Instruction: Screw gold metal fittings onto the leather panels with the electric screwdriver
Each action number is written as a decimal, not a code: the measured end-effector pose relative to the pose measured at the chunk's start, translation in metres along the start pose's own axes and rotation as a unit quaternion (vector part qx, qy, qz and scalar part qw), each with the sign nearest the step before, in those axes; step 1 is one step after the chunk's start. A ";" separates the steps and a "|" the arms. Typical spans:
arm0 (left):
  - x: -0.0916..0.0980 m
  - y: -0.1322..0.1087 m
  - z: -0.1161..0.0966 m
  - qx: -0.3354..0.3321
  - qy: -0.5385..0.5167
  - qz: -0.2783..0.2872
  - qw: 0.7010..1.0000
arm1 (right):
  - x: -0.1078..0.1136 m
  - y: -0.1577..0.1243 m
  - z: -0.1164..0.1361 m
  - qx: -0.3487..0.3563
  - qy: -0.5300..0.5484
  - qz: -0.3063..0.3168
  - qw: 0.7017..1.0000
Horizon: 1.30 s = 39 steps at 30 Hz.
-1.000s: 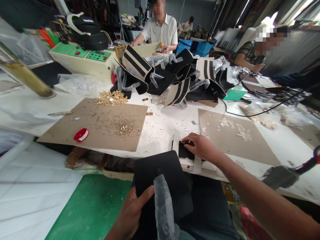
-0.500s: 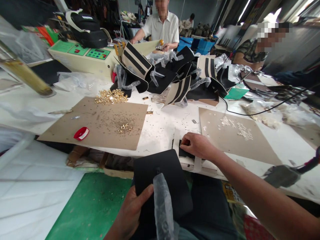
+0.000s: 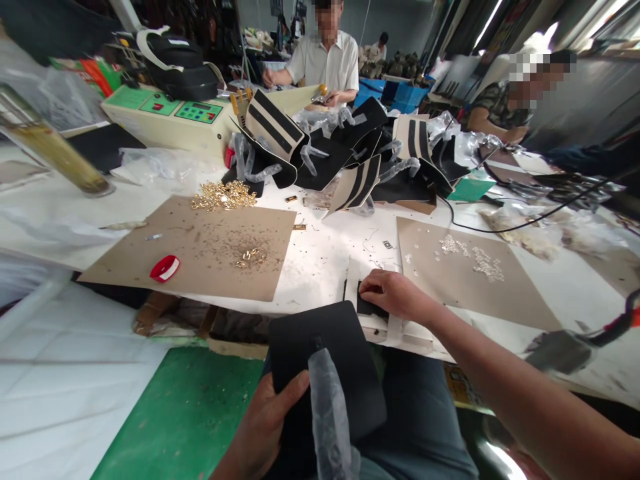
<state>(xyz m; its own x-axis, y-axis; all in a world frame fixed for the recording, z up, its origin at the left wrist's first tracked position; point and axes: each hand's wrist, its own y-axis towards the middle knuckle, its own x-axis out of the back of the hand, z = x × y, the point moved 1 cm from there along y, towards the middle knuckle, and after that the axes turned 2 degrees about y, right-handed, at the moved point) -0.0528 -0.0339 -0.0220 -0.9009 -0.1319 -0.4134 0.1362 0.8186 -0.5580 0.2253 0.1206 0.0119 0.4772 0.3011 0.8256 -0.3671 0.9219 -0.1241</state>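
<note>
My left hand (image 3: 273,417) grips a black leather-like panel (image 3: 333,333) by its left edge, thumb on top, over my lap. A strip wrapped in clear plastic (image 3: 327,400) runs down the panel from a small dark fitting near its middle. My right hand (image 3: 393,293) is closed in a pinch, fingertips down at a small black pad (image 3: 369,307) on the table's front edge; what they pinch is hidden. Small gold metal pieces (image 3: 251,257) lie loose on the left brown board (image 3: 255,283), and small clear pieces (image 3: 485,263) on the right brown board (image 3: 520,303).
A pile of black and beige panels (image 3: 325,157) with plastic-wrapped straps fills the table's middle. Behind the left board are a gold heap (image 3: 223,195) and a control box (image 3: 165,120). A red tape roll (image 3: 165,268) lies on that board. Two co-workers sit beyond.
My right hand stays at the pad, its fingertips shifted very slightly. The panel in my left hand hardly moves. Across the table, the white-shirted co-worker's hand has come up off the work.
</note>
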 end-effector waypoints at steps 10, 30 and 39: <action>-0.006 -0.001 -0.001 -0.006 -0.006 -0.009 1.000 | -0.003 -0.007 0.002 -0.001 -0.048 -0.049 0.998; -0.010 -0.004 -0.001 -0.001 -0.016 -0.027 0.999 | -0.028 -0.022 0.006 -0.021 -0.091 -0.157 0.983; -0.010 -0.013 -0.002 0.004 -0.012 -0.031 0.999 | -0.026 -0.025 0.013 -0.038 -0.163 -0.136 0.976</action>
<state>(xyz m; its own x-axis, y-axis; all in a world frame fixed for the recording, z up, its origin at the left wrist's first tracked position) -0.0458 -0.0421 -0.0093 -0.8980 -0.1960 -0.3940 0.0832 0.8035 -0.5894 0.2118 0.0868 0.0010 0.2653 -0.0402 0.9633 -0.1962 0.9760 0.0948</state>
